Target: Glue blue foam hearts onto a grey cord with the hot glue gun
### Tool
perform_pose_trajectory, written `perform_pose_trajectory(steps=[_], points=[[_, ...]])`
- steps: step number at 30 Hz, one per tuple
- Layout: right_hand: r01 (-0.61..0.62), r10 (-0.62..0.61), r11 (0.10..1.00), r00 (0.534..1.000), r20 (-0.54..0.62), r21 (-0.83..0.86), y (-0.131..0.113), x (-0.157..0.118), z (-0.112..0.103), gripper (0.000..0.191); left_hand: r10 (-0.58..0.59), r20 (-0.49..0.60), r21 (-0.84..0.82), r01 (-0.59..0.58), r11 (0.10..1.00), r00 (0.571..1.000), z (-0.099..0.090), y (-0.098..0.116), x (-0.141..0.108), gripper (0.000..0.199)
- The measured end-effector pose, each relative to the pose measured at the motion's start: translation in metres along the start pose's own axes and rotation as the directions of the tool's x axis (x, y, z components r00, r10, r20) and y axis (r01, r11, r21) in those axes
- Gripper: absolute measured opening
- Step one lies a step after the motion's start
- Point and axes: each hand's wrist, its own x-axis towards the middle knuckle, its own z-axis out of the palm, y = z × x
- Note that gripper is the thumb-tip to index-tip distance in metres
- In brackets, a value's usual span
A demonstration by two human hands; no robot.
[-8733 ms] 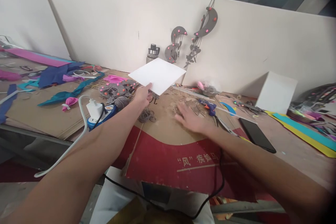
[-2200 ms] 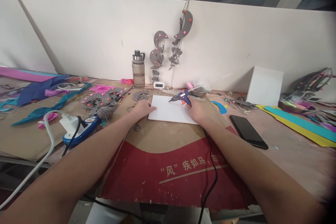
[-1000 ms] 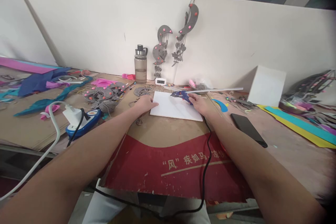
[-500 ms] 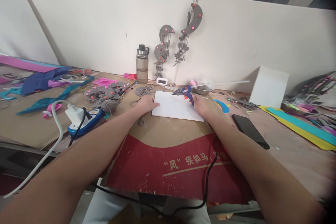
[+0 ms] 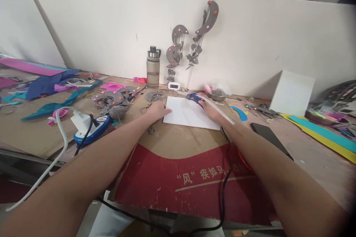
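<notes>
A white rectangular board (image 5: 187, 115) lies on the cardboard in front of me. My left hand (image 5: 157, 111) pinches its left edge, the thumb on top and the other fingers mostly hidden. My right hand (image 5: 210, 112), over the board's right side, is wrapped around a blue hot glue gun (image 5: 196, 99). The nozzle points left above the board's far edge. From the gun's rear a long white glue stick (image 5: 219, 111) slants back over my right wrist. A black cord (image 5: 224, 185) runs from under my right forearm toward my lap.
Behind the board stand a small white digital clock (image 5: 174, 86) and a water bottle (image 5: 153, 68). A blue power strip (image 5: 96, 127) with a white plug is at left, near grey yarn pieces (image 5: 115, 98). A black phone (image 5: 271, 140) lies right of my forearm. Grey crescent hangings (image 5: 210, 18) are on the wall.
My right hand has turned the glue gun, so the glue stick swung from pointing right to slanting back toward me. The left hand keeps its place on the board. My view shifted slightly.
</notes>
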Motion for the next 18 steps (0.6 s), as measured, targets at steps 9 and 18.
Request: perform_pose_trajectory(steps=[9, 18], points=[[0.030, -0.032, 0.996, 0.999, 0.023, 0.085, 0.009, 0.007, 0.006, 0.039, -0.009, 0.004, -0.005, 0.009, 1.000, 1.000, -0.002, 0.003, -0.002, 0.032], [0.013, -0.012, 0.999, 1.000, 0.016, -0.044, 0.002, 0.001, 0.006, 0.044, -0.033, 0.015, -0.013, 0.034, 0.999, 0.999, -0.002, 0.003, -0.002, 0.033]])
